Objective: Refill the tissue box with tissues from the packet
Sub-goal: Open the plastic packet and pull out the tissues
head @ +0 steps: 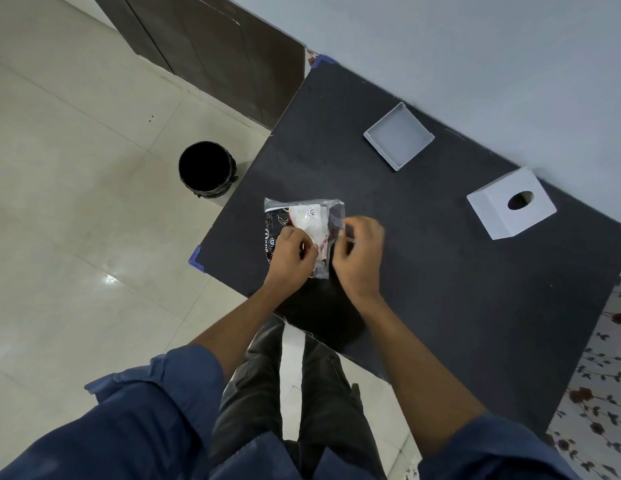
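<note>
A clear plastic tissue packet (pixel 306 216) with white tissues and dark print lies on the black table (pixel 440 289) near its left edge. My left hand (pixel 292 256) pinches the packet's near left part. My right hand (pixel 359 256) grips its right edge, fingers curled on the plastic. The white tissue box cover (pixel 510 206), with an oval hole on top, stands at the right by the wall. Its shallow white base tray (pixel 399 136) lies apart, farther back, and holds nothing.
A black waste bin (pixel 207 169) stands on the tiled floor just left of the table. A dark wooden cabinet (pixel 212 46) is behind it. A grey wall runs along the table's far side. A floral cloth (pixel 600 393) lies at the right.
</note>
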